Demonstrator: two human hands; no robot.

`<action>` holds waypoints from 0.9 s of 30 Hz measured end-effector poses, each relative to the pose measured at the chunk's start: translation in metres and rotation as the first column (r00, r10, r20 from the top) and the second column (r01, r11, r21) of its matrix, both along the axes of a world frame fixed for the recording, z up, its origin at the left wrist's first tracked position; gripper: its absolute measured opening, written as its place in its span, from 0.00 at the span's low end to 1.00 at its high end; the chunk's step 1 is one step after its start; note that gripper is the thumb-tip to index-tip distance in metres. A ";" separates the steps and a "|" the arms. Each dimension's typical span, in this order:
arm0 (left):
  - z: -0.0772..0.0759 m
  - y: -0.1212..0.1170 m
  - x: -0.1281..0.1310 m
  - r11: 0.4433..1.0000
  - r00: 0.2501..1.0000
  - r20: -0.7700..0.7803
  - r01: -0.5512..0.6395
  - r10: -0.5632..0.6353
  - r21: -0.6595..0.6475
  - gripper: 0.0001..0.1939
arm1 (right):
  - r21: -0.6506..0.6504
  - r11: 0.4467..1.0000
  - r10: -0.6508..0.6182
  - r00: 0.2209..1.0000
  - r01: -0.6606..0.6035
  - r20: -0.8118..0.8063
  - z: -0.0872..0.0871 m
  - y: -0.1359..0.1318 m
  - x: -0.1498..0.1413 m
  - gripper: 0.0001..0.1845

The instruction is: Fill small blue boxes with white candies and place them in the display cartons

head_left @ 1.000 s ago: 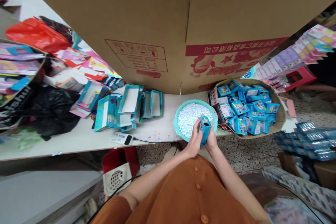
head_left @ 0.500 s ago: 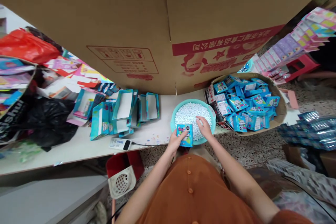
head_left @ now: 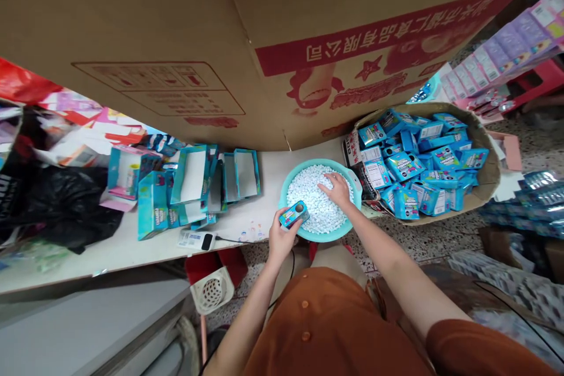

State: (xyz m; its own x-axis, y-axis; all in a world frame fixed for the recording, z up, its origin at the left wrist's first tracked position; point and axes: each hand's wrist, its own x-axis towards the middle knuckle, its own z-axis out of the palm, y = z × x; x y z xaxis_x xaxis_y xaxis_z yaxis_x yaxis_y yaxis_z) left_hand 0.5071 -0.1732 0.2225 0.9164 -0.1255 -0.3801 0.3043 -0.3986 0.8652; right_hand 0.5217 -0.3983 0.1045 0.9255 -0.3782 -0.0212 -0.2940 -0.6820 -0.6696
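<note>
Small blue carton [head_left: 294, 214], likely light and stiff, best gripped by its sides, is held in the curled left hand [head_left: 281, 241] over the rim of the teal basin [head_left: 317, 236], the right hand [head_left: 338, 189] being laid open on white pellets [head_left: 312, 205].

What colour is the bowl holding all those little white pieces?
The bowl is light turquoise, seen best in the head view.

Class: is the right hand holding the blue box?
No, the right hand rests on white pellets in a teal basin, while the left hand holds the box.
</note>
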 end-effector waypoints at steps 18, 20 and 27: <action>-0.010 -0.011 0.010 0.986 0.986 0.091 0.133 -0.141 0.096 0.21 | 0.808 0.365 -0.199 0.886 0.463 -0.418 0.004 0.015 0.001 0.19; -0.012 -0.011 0.010 0.985 0.985 0.096 0.136 -0.146 0.103 0.21 | 0.819 0.239 -0.111 0.853 0.521 -0.510 0.007 0.013 0.003 0.18; -0.018 -0.010 0.011 0.986 0.973 0.163 0.153 -0.163 0.070 0.21 | 0.825 -0.144 0.053 0.837 0.547 -0.545 0.019 0.006 0.007 0.16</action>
